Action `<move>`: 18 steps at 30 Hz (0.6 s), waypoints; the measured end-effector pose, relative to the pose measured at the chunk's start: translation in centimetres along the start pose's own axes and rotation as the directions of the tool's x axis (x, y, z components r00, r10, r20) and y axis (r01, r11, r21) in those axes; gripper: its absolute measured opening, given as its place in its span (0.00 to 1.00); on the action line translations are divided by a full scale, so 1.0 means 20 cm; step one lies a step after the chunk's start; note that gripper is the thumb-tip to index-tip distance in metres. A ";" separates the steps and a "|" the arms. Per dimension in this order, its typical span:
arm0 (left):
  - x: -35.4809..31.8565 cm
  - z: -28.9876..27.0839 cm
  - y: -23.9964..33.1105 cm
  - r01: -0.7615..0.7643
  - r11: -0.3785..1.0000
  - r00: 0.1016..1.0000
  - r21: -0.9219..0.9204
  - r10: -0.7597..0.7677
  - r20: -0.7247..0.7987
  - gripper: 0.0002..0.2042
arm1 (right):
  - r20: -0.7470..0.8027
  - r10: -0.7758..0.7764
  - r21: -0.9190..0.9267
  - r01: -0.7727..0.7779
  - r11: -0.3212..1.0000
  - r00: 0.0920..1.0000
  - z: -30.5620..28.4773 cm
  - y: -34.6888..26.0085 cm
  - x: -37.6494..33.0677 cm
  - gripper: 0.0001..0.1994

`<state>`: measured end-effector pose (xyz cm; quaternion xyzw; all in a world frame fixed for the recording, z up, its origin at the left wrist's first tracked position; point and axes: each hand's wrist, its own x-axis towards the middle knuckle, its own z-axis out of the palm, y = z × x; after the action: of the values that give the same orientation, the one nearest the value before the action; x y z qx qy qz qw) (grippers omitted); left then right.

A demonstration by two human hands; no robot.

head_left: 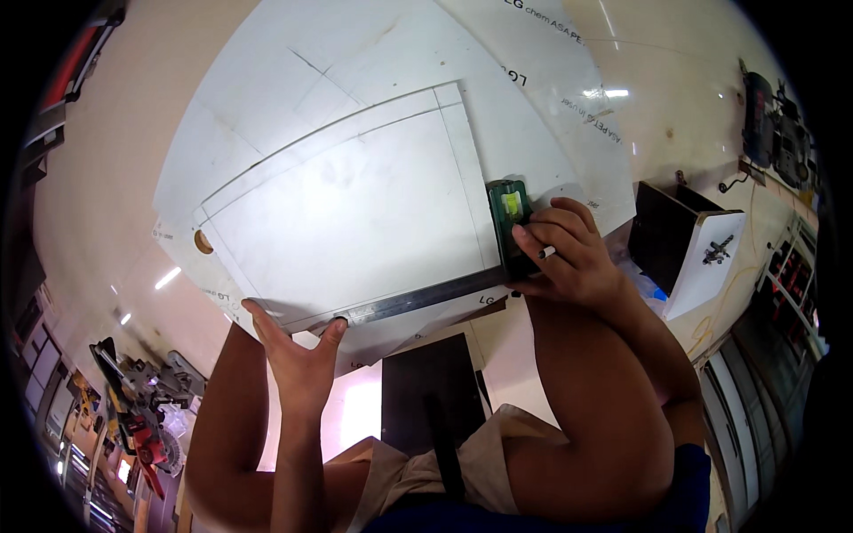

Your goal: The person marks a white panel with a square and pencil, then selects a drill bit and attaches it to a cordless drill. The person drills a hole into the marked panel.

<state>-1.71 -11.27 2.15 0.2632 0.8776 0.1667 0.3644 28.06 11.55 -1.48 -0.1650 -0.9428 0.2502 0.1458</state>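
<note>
- green-headed square (418,298) is lying along the near edge of the white panel (346,204), its blade running crosswise between both hands.
- right hand (577,258) is sitting nearer the head, curled fingers touching it and holding a pen (546,253).
- left hand (298,364) is holding thumb and forefinger wide apart, thumb resting just beside the blade's left end.

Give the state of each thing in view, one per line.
Left hand: spread open.
Right hand: closed around a slim stick.
Slim stick: held, pale end showing.
White panel: flat, marked with lines.
Metal ruler: lying on the panel.
Green level: at the panel's right edge.
Red saw: untouched.
</note>
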 end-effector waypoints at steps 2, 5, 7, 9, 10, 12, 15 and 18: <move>0.00 0.00 0.01 0.009 1.000 1.000 0.008 -0.009 0.008 0.56 | 0.016 -0.007 -0.002 0.007 1.000 1.000 -0.02 0.00 0.02 0.21; 0.00 -0.01 0.04 0.047 0.998 0.999 -0.033 -0.046 0.022 0.57 | 0.036 -0.036 0.008 0.035 0.999 0.999 -0.04 0.01 0.03 0.18; 0.00 -0.01 0.06 0.004 0.999 1.000 0.044 -0.004 0.002 0.57 | 0.029 -0.057 0.019 0.057 0.998 0.998 -0.04 0.02 0.02 0.17; -0.02 -0.03 0.09 -0.102 0.963 0.993 0.247 0.115 -0.036 0.57 | 0.003 -0.075 0.034 0.075 0.997 0.997 -0.03 0.02 0.02 0.18; -0.03 -0.03 0.13 -0.165 0.975 0.980 0.152 0.179 -0.086 0.53 | 0.005 -0.063 0.043 0.063 0.997 0.998 -0.04 0.01 0.04 0.19; -0.05 -0.06 0.14 -0.360 0.877 0.929 0.319 0.369 0.032 0.49 | 0.024 -0.041 0.069 0.039 0.997 0.999 -0.07 0.00 0.06 0.20; -0.07 -0.03 0.20 -0.431 0.836 0.902 0.339 0.413 0.127 0.31 | 0.050 -0.021 0.100 0.016 0.995 0.999 -0.11 -0.01 0.08 0.20; -0.04 0.05 0.19 -0.464 0.845 0.886 0.266 0.449 0.118 0.16 | 0.088 -0.017 0.073 0.011 0.997 0.996 -0.13 0.01 0.10 0.17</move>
<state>0.87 -8.63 3.72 0.5185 0.7947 0.1129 0.2946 27.15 13.54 1.00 -0.1416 -0.9398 0.2903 0.1115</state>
